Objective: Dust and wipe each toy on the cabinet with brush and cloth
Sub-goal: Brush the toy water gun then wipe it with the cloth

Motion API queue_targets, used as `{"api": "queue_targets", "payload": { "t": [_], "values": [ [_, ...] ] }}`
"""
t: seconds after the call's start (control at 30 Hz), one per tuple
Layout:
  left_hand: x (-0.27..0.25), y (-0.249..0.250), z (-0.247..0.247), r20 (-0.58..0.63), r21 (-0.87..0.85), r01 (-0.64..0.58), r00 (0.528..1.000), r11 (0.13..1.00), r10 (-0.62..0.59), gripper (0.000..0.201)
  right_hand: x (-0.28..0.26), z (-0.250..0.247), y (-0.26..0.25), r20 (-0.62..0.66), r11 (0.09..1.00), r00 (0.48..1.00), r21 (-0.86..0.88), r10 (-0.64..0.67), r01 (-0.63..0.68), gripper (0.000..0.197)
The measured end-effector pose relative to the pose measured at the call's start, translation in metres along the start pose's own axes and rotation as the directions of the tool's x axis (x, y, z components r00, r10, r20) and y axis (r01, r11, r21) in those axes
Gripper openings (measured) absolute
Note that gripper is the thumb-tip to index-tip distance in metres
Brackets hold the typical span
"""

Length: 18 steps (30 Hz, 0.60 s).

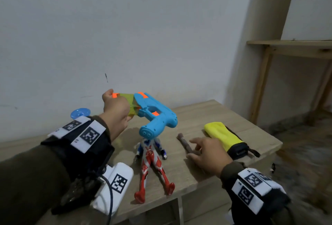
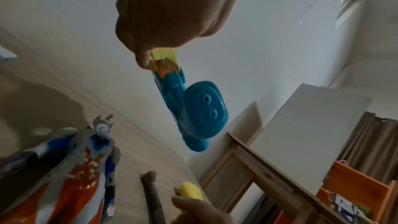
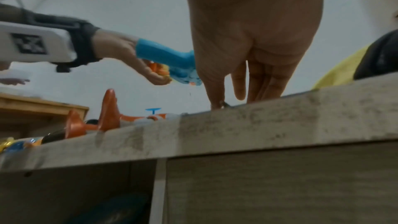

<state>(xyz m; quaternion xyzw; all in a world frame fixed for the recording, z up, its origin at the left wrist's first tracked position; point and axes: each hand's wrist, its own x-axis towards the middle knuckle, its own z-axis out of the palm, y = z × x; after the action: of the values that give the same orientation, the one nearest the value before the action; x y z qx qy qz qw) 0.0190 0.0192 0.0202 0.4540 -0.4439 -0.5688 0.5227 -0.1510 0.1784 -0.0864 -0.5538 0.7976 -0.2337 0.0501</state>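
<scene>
My left hand (image 1: 117, 107) grips a blue toy gun (image 1: 156, 115) by its clear yellow-green front end and holds it in the air above the wooden cabinet (image 1: 201, 113). In the left wrist view the gun (image 2: 202, 111) hangs butt-down below the fist. My right hand (image 1: 196, 148) lies with straight, spread fingers over the handle of a brown brush (image 1: 182, 140) that rests on the cabinet top. A yellow cloth (image 1: 220, 134) with a black edge lies just right of that hand. A red, blue and silver action figure (image 1: 152, 163) lies flat under the gun.
A blue disc-shaped toy (image 1: 80, 113) stands by the white wall behind my left wrist. A wooden shelf frame (image 1: 291, 48) stands to the right of the cabinet. The cabinet's front edge (image 3: 258, 125) is just under my right wrist.
</scene>
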Motion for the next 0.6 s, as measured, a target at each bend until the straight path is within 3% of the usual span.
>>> {"api": "queue_targets", "payload": {
  "t": [0.1,0.2,0.33,0.43,0.6],
  "values": [
    [0.015,-0.003,0.019,0.003,0.038,-0.006,1.0,0.999,0.006,0.058,0.001,0.004,0.0,0.011,0.999,1.0,-0.033,-0.028,0.028,0.039],
    [0.034,-0.007,0.032,0.013,0.037,0.007,1.0,0.999,-0.007,0.058,0.01,0.002,0.006,-0.018,1.0,0.999,0.009,0.03,-0.03,0.036],
    [0.053,-0.017,0.041,0.077,-0.014,0.073,0.994,0.997,-0.071,0.06,0.027,-0.015,0.014,-0.242,0.988,0.962,0.119,0.129,-0.102,0.024],
    [0.062,-0.028,0.046,0.125,0.002,0.096,0.988,0.995,-0.096,0.064,0.036,-0.029,0.013,-0.363,0.95,0.905,0.29,0.221,-0.115,0.021],
    [0.08,-0.054,0.051,0.136,0.049,0.104,0.985,0.993,-0.11,0.067,0.048,-0.027,0.008,-0.357,0.828,0.875,0.555,0.328,-0.084,0.019]
  ]
}}
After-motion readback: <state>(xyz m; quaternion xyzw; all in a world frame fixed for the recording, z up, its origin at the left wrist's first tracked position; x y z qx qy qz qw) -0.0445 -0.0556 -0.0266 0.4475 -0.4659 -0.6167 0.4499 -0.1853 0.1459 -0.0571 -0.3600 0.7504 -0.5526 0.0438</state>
